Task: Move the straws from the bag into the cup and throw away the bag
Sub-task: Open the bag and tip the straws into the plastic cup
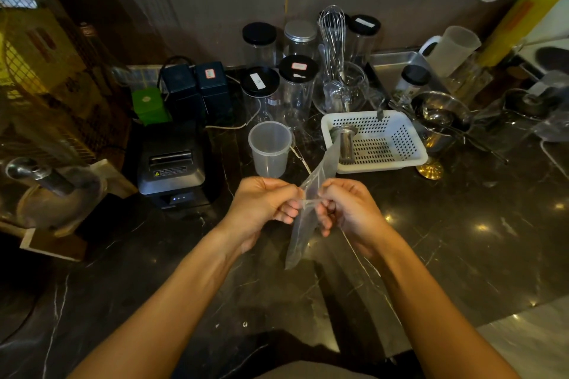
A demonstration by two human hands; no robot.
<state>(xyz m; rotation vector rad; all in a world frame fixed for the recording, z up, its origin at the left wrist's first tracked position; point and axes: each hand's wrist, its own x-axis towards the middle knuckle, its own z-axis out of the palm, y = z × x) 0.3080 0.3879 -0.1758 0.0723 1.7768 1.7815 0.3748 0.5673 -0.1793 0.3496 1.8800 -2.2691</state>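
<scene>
Your left hand (pixel 261 206) and right hand (pixel 348 209) are both pinched shut on the bag (pixel 311 200), each gripping one side of it near its middle, thumbs and fingers curled tight around the thin clear plastic. You hold the bag up above the dark marble tabletop (pixel 462 255), tilted so that its upper end leans away from you toward the white basket (pixel 374 140) and its lower end hangs down between your wrists. The plastic is blurred and see-through, so the straws inside cannot be made out clearly. The cup (pixel 270 148), a frosted plastic one, stands upright and open on the tabletop just beyond your left hand, between the black receipt printer (pixel 172 166) and the basket. Behind it stand several clear jars with black lids (pixel 298 83).
</scene>
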